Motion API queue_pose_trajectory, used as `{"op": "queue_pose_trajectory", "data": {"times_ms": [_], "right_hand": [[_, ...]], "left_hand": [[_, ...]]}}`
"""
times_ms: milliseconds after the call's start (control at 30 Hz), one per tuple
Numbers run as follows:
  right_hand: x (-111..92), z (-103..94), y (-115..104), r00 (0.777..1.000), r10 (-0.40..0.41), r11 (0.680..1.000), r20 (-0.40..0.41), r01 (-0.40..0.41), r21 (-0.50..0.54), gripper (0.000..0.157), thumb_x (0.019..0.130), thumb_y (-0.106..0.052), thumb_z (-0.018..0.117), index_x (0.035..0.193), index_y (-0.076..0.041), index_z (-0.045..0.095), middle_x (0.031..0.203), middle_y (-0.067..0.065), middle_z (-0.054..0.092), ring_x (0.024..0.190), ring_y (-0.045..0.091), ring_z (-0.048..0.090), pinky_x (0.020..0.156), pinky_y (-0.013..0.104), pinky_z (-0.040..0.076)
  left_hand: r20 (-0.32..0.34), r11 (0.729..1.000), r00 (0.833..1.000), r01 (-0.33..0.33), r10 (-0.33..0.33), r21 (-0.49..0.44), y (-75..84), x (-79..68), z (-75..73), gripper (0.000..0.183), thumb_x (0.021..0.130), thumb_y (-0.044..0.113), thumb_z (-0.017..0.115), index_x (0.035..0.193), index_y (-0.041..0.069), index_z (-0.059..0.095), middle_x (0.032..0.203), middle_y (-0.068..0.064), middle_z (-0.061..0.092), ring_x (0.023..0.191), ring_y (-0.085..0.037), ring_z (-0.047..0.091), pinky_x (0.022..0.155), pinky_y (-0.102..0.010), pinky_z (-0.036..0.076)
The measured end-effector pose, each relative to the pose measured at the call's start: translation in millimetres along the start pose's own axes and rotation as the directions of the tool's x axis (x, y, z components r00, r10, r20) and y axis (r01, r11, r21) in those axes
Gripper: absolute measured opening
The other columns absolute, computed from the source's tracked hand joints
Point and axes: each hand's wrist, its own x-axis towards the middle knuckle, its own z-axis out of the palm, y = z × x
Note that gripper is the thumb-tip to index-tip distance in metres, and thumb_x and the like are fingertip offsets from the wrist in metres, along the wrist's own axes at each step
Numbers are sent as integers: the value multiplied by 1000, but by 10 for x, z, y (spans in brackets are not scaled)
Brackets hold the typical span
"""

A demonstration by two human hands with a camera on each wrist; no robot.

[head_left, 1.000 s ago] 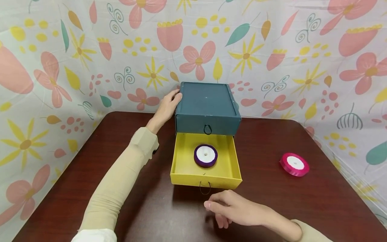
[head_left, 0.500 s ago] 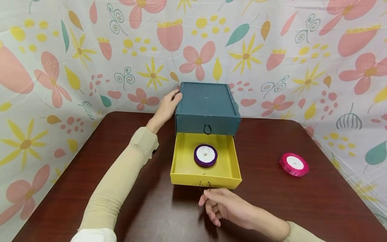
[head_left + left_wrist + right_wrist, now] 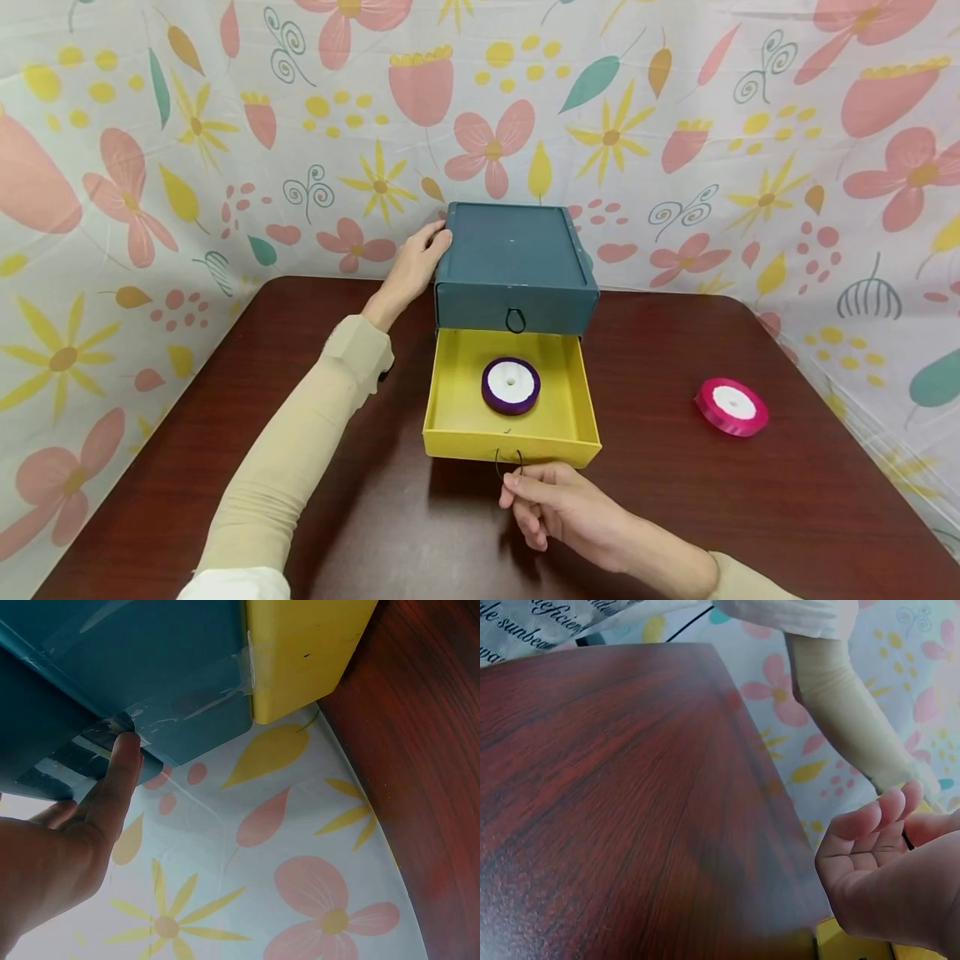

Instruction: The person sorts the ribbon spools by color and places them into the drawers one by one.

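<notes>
A dark teal drawer box [image 3: 513, 242] stands at the table's back, its lower yellow drawer [image 3: 457, 392] pulled out toward me. Inside that drawer lies a purple ribbon spool [image 3: 511, 386] with a white centre. My left hand [image 3: 411, 268] rests along the box's left side; in the left wrist view a straight finger of the left hand [image 3: 82, 840] touches the teal wall. With thumb and index finger, my right hand [image 3: 566, 508] pinches the thin black cord loop [image 3: 497, 463] on the drawer's front. The right wrist view shows the other fingers of the right hand [image 3: 885, 870] curled loosely.
A pink ribbon spool [image 3: 732, 407] lies on the dark red-brown table [image 3: 660, 367] to the right. The upper teal drawer, with its own black loop [image 3: 515, 321], is closed. Behind the table hangs a flowered cloth [image 3: 300, 125].
My right hand has moved slightly up and left to the cord loop and now pinches it. The left hand, the box and both spools stay where they were.
</notes>
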Motion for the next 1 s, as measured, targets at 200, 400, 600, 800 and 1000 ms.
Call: {"op": "queue_pose_trajectory", "data": {"times_ms": [200,400,600,800,1000], "right_hand": [[-8,24,-6,1000,-13,1000,-19,13,10,24,103,-24,46,93,-11,63,60,-11,53,52,3,47,58,22,42],[-2,63,-16,999,-14,1000,-44,15,23,23,103,-25,46,92,-12,62,58,-11,53,51,3,47,57,21,41],[9,86,-33,998,-20,1000,-68,21,12,22,102,-25,47,90,-12,60,57,-11,51,52,4,44,57,21,39],[27,82,-34,996,-19,1000,-83,19,7,22,102,-26,47,89,-14,60,57,-11,50,52,6,41,57,21,39],[39,64,-48,996,-21,1000,-85,23,13,23,102,-26,47,88,-15,60,57,-12,50,52,5,43,57,21,39]], "left_hand": [[-1,1000,1000,-4,4,-6,-6,-5,0,58,103,43,37,152,14,31,155,-8,36,138,-24,40,113,-42,34],[5,1000,1000,-10,10,-8,-12,-10,5,58,103,43,36,152,13,31,155,-9,35,142,-25,37,114,-42,33],[5,1000,1000,-12,12,-16,0,-11,4,58,103,43,36,153,13,30,156,-8,35,142,-24,37,115,-42,33],[5,1000,1000,-12,12,-21,0,-9,0,59,103,43,36,153,12,30,155,-9,35,141,-24,37,114,-42,33],[1,1000,1000,-15,15,-20,-9,2,0,59,103,43,36,153,11,30,155,-9,35,142,-25,37,115,-42,33]]}}
